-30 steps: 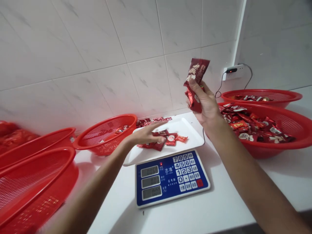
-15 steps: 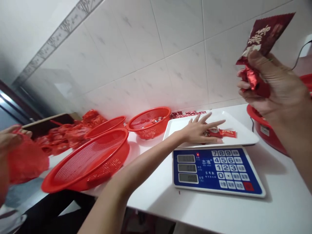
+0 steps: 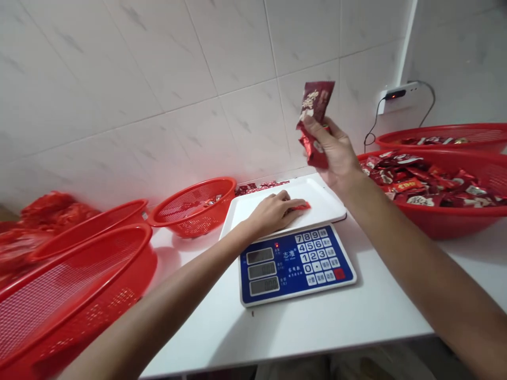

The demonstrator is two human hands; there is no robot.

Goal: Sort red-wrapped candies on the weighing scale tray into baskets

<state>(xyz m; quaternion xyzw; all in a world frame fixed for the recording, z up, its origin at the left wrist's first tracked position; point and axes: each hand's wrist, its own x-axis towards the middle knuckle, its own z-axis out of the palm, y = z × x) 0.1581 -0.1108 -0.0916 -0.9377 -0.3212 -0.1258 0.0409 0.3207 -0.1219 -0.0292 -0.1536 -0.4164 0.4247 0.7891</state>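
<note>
My right hand [image 3: 335, 150] is raised in front of the wall and closed on several wrapped candies [image 3: 317, 100]. A dark red packet with pale lettering sticks up above the thumb, and shiny red wrappers show lower in the grip. On the white tray [image 3: 317, 195] of the scale, my left hand [image 3: 275, 212] lies with its fingers curled over wrapped candies. A red wrapper end [image 3: 307, 206] pokes out past the fingertips; the rest is hidden under the hand. The blue scale panel [image 3: 293, 264] faces me, below the tray.
At right stands a red basket [image 3: 439, 224] heaped with wrapped candies, another basket [image 3: 475, 132] behind it. Red baskets [image 3: 198, 227] stand at left, beside red plastic bags [image 3: 59, 211]. Candy packets [image 3: 261, 187] lie along the wall. A cable [image 3: 374, 124] hangs from a socket.
The view has swung right, bringing the full candy basket in. My left hand's spread fingers have curled over the candies on the tray. Another person's hand with a red bag has left view.
</note>
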